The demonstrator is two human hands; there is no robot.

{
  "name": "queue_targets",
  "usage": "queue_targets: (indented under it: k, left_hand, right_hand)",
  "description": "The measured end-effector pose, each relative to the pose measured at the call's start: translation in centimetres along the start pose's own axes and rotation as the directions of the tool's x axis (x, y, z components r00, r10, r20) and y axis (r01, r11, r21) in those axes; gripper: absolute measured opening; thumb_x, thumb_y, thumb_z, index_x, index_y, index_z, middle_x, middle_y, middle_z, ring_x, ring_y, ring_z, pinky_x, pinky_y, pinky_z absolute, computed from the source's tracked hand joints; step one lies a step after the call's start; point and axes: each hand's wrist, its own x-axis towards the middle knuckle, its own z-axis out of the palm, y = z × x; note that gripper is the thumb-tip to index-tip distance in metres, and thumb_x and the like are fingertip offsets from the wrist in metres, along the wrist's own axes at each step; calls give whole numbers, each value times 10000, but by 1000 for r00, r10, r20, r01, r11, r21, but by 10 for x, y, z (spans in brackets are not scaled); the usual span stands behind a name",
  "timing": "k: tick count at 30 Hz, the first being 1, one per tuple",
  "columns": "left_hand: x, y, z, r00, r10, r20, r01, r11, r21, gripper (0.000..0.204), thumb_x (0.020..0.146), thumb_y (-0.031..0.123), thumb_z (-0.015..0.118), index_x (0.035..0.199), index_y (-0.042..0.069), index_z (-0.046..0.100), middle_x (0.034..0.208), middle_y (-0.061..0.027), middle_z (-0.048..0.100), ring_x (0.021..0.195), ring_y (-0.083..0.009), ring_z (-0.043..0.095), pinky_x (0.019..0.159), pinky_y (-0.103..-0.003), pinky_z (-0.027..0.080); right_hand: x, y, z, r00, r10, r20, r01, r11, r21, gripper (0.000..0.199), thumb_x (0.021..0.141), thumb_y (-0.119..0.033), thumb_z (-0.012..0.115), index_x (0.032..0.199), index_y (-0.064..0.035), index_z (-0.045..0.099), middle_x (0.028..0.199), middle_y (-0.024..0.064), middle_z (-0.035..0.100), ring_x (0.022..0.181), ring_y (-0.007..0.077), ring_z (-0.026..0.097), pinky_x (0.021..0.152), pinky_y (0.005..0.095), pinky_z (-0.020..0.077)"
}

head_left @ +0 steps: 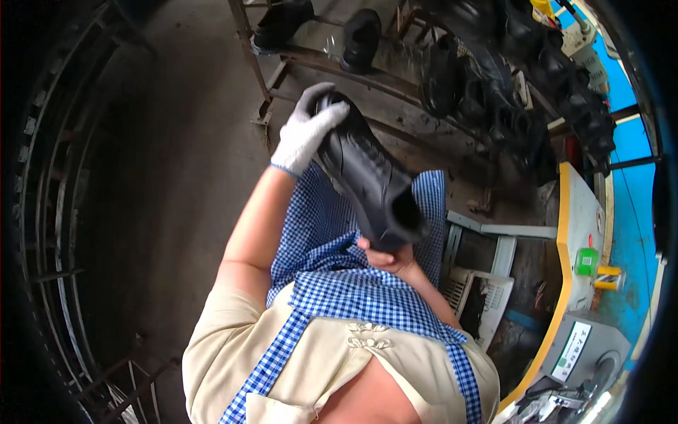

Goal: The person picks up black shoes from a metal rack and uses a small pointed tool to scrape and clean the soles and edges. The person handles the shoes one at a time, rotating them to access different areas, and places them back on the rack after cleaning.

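Note:
A black lace-up style shoe (367,177) is held slantwise in front of my apron, its toe up and to the left, its opening down and to the right. My left hand (308,127), in a white knit glove with a blue cuff edge, grips the toe with the thumb over the upper. At the heel end, my bare right hand (390,260) supports the shoe from below; part of its fingers is hidden behind the heel. The blue-and-white checked apron (367,293) lies behind the shoe.
A metal rack (332,60) ahead carries several black shoes (361,41), with more crowded at the upper right. To the right stands a yellow-edged workbench (578,233) with a green-labelled container (586,261) and a grey machine (583,346). Dark metal racking (60,191) lines the left.

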Motion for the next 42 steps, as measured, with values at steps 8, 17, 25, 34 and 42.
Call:
queue_targets:
  k: [8,17,25,34,42]
  left_hand:
    - [44,-32,6,995,-54,85,56,998,-20,558,885,440,712,1308,99,588,1206,-49,641,1142,-167,567,1022,-269,405]
    - [85,-52,10,995,-17,101,5,992,122,568,901,347,714,1391,142,510,1241,-63,623,1038,-174,628,910,-321,501]
    - [184,-21,57,812,542,217,-397,241,886,577,817,330,724,1353,200,553,1387,-129,506,1282,-356,475,995,-459,472]
    - [200,-34,47,787,447,424,-444,-64,894,305,848,364,673,1034,128,727,1153,-66,674,1184,-249,568,1076,-497,373]
    - [59,-5,43,998,55,-36,-50,992,118,369,928,334,682,1110,12,688,1002,-21,697,942,-104,618,853,-265,483]
  right_hand:
    - [1,5,28,990,-124,-67,123,992,-18,723,866,-522,673,1247,60,476,1027,283,570,472,131,526,378,195,438]
    - [40,-88,44,885,-458,-81,324,732,-599,766,956,-673,398,1293,3,523,1064,286,654,509,132,597,380,183,432]
    - [142,-231,45,729,-666,-158,394,597,-699,777,910,-764,383,1223,-80,578,1120,165,678,494,58,445,360,159,277]
    - [161,-251,8,488,-735,-471,534,678,-505,598,924,-666,516,1090,-103,628,962,82,719,401,61,335,342,197,243]
    - [118,-113,41,478,-859,184,241,-73,-968,757,835,-147,807,1473,-79,404,848,-39,540,747,54,523,658,211,466]
